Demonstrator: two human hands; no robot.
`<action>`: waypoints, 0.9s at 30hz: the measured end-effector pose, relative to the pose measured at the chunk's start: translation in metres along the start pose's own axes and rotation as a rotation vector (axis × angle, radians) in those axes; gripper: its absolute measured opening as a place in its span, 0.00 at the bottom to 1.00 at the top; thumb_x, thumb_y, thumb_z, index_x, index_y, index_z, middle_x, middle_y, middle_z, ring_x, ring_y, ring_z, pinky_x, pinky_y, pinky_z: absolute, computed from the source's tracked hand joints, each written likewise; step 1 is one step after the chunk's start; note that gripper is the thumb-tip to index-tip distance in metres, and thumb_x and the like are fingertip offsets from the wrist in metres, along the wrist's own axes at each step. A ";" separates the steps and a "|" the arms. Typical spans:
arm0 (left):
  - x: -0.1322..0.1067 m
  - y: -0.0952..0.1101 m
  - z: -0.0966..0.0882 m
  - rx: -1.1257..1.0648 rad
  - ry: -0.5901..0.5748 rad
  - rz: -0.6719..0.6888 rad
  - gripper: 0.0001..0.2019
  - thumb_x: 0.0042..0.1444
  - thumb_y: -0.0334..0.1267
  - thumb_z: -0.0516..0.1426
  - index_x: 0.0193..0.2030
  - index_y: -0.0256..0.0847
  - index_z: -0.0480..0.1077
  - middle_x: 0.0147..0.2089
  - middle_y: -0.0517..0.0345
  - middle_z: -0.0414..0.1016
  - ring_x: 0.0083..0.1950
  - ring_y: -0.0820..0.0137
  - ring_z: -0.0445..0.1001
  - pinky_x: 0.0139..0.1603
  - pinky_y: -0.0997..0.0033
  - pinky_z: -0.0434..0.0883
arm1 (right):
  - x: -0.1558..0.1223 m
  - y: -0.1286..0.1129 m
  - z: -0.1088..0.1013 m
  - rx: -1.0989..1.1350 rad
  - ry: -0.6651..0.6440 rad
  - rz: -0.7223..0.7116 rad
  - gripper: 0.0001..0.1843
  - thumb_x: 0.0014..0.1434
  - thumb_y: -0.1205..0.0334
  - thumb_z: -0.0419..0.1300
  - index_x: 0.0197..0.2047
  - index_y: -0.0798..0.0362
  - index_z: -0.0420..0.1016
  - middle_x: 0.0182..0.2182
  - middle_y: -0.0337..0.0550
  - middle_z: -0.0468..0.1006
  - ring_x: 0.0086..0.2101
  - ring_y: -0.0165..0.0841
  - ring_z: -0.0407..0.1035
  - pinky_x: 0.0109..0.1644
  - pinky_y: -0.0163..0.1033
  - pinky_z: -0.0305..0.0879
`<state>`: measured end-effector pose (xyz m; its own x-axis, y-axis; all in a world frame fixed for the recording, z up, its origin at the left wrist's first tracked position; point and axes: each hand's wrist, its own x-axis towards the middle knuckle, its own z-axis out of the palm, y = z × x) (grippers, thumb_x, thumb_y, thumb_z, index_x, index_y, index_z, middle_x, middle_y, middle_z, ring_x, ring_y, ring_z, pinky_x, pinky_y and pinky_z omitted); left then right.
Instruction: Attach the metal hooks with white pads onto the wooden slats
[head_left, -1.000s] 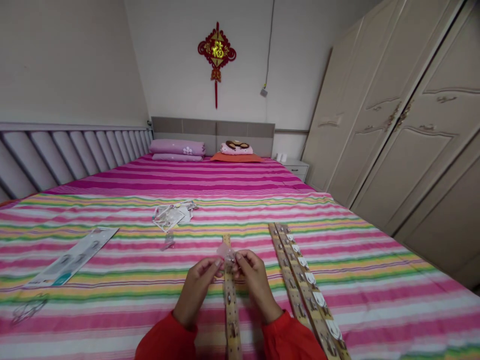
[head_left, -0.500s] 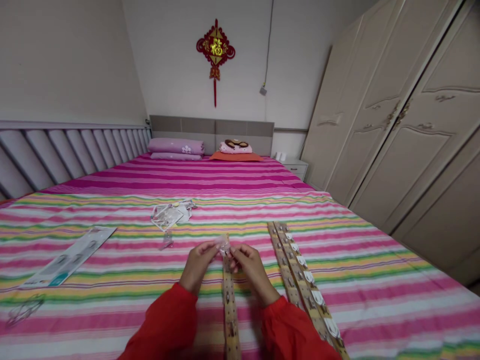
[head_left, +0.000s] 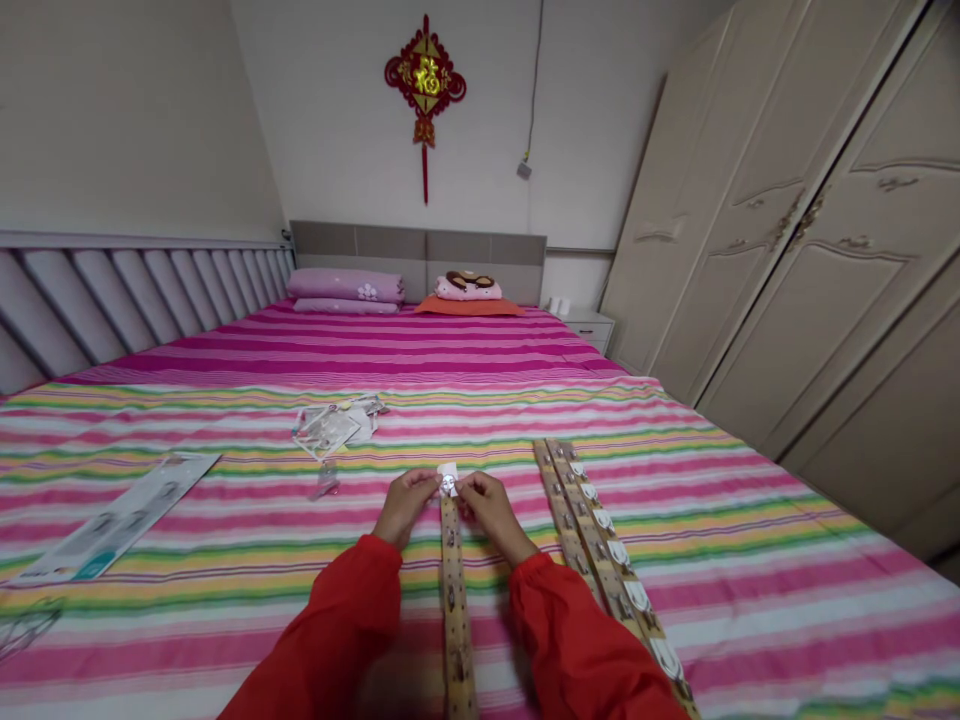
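Observation:
A narrow wooden strip (head_left: 453,590) with small metal hooks lies lengthwise on the striped bedspread between my red-sleeved arms. At its far end sits a small white hook pad (head_left: 448,478). My left hand (head_left: 405,503) and my right hand (head_left: 486,505) pinch this pad from both sides, fingers closed, pressing it down on the strip's tip. To the right lie two more wooden strips (head_left: 600,545) side by side, carrying several white pads.
A heap of clear plastic wrappers (head_left: 333,427) lies ahead on the left, with a long printed card (head_left: 112,521) further left. The bedspread (head_left: 225,560) runs to pillows at the headboard. A wardrobe (head_left: 795,250) stands along the right side.
Both hands have moved forward and down, bringing the small white pad from above the strip onto its far end. My arms are stretched further out.

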<state>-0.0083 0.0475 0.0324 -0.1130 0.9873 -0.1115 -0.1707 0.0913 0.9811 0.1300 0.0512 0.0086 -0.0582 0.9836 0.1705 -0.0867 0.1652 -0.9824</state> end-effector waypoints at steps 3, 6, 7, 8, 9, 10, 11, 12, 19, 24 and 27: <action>0.007 -0.016 -0.001 -0.015 0.012 -0.061 0.18 0.27 0.44 0.67 0.25 0.35 0.72 0.19 0.63 0.70 0.22 0.77 0.65 0.25 0.76 0.61 | 0.001 0.016 -0.001 -0.027 0.013 0.035 0.17 0.45 0.48 0.61 0.18 0.51 0.63 0.10 0.31 0.63 0.14 0.26 0.56 0.18 0.32 0.52; 0.014 -0.027 -0.001 0.005 0.030 -0.076 0.17 0.27 0.43 0.67 0.24 0.34 0.72 0.17 0.63 0.69 0.20 0.79 0.63 0.23 0.77 0.58 | 0.001 0.028 -0.001 -0.051 0.031 0.039 0.17 0.46 0.49 0.59 0.18 0.51 0.61 0.10 0.30 0.62 0.13 0.26 0.55 0.18 0.32 0.51; 0.015 -0.030 -0.001 0.017 0.036 -0.072 0.16 0.27 0.43 0.66 0.23 0.34 0.72 0.17 0.63 0.68 0.20 0.79 0.62 0.23 0.77 0.58 | 0.001 0.031 -0.001 -0.062 0.037 0.037 0.16 0.46 0.49 0.59 0.18 0.51 0.61 0.10 0.30 0.62 0.14 0.26 0.55 0.18 0.32 0.50; 0.016 -0.032 -0.001 0.027 0.037 -0.067 0.16 0.28 0.43 0.66 0.23 0.34 0.72 0.17 0.63 0.68 0.20 0.79 0.62 0.23 0.77 0.58 | 0.001 0.034 0.000 -0.074 0.043 0.034 0.16 0.47 0.50 0.59 0.18 0.51 0.61 0.10 0.30 0.62 0.14 0.26 0.56 0.18 0.32 0.50; 0.017 -0.034 -0.001 0.036 0.036 -0.063 0.15 0.28 0.43 0.65 0.22 0.34 0.72 0.16 0.63 0.67 0.20 0.79 0.62 0.23 0.77 0.58 | 0.001 0.036 0.000 -0.087 0.050 0.030 0.15 0.47 0.51 0.58 0.19 0.50 0.61 0.11 0.30 0.61 0.15 0.26 0.56 0.18 0.32 0.50; 0.018 -0.035 -0.001 0.043 0.034 -0.057 0.14 0.28 0.43 0.65 0.21 0.34 0.71 0.16 0.64 0.67 0.19 0.78 0.61 0.23 0.76 0.57 | 0.001 0.039 0.000 -0.100 0.058 0.026 0.15 0.47 0.52 0.58 0.18 0.50 0.61 0.11 0.30 0.61 0.15 0.27 0.56 0.19 0.32 0.50; 0.018 -0.036 -0.001 0.049 0.030 -0.052 0.13 0.29 0.42 0.64 0.20 0.34 0.71 0.15 0.64 0.66 0.19 0.78 0.61 0.23 0.76 0.57 | 0.002 0.041 0.000 -0.113 0.067 0.023 0.15 0.48 0.52 0.57 0.18 0.50 0.60 0.11 0.30 0.61 0.16 0.27 0.56 0.19 0.32 0.50; 0.019 -0.037 -0.001 0.056 0.028 -0.047 0.12 0.30 0.42 0.63 0.19 0.35 0.70 0.15 0.64 0.65 0.19 0.78 0.60 0.23 0.76 0.58 | 0.002 0.043 0.001 -0.125 0.076 0.019 0.14 0.48 0.53 0.57 0.18 0.50 0.60 0.12 0.30 0.61 0.16 0.27 0.56 0.19 0.32 0.50; 0.025 -0.049 0.000 0.146 0.073 -0.002 0.10 0.33 0.41 0.59 0.18 0.37 0.66 0.17 0.64 0.66 0.22 0.75 0.63 0.27 0.74 0.61 | 0.003 0.052 0.002 -0.247 0.122 -0.038 0.14 0.48 0.53 0.55 0.18 0.50 0.59 0.14 0.31 0.59 0.20 0.28 0.55 0.22 0.32 0.50; 0.031 -0.058 -0.003 0.250 0.099 0.027 0.09 0.35 0.41 0.58 0.18 0.38 0.66 0.17 0.64 0.65 0.22 0.74 0.64 0.26 0.74 0.60 | 0.003 0.054 0.004 -0.301 0.138 -0.055 0.14 0.48 0.54 0.55 0.18 0.49 0.57 0.16 0.31 0.58 0.21 0.28 0.54 0.24 0.32 0.51; 0.031 -0.060 -0.003 0.305 0.103 0.035 0.08 0.37 0.41 0.57 0.19 0.38 0.66 0.18 0.63 0.66 0.23 0.73 0.65 0.26 0.74 0.60 | 0.002 0.054 0.004 -0.313 0.136 -0.039 0.14 0.48 0.54 0.55 0.18 0.49 0.56 0.16 0.30 0.57 0.22 0.28 0.54 0.24 0.33 0.50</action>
<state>-0.0047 0.0724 -0.0302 -0.2144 0.9737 -0.0772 0.1349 0.1078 0.9850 0.1208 0.0622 -0.0439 0.0742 0.9731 0.2179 0.2246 0.1966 -0.9544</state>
